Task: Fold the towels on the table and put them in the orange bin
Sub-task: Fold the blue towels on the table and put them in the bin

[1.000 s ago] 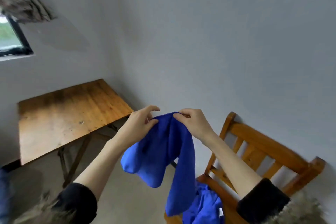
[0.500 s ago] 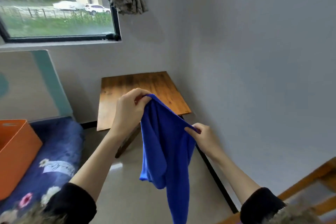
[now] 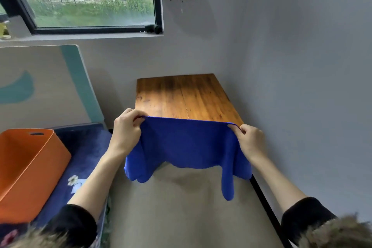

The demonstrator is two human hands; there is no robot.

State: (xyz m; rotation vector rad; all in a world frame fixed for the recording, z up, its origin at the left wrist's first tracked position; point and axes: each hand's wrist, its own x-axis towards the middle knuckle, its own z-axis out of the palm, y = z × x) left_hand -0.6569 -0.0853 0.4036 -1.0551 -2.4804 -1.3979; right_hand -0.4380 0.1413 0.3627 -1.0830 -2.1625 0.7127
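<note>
Plain blue towel [image 3: 187, 143], orange bin [image 3: 30, 167], brown wooden table [image 3: 185, 96], flowered navy bedding [image 3: 80, 157].

head-worn view, looking forward and down, close over table [image 3: 187, 96]

You've got no legible txt, labels or nos. anywhere; the white tag [image 3: 77, 186] on the floral cushion [image 3: 84, 147] is prob. too blurred.

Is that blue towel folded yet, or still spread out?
Spread out. The left hand and right hand pinch the towel at its top corners, stretched wide, hanging free.
</note>
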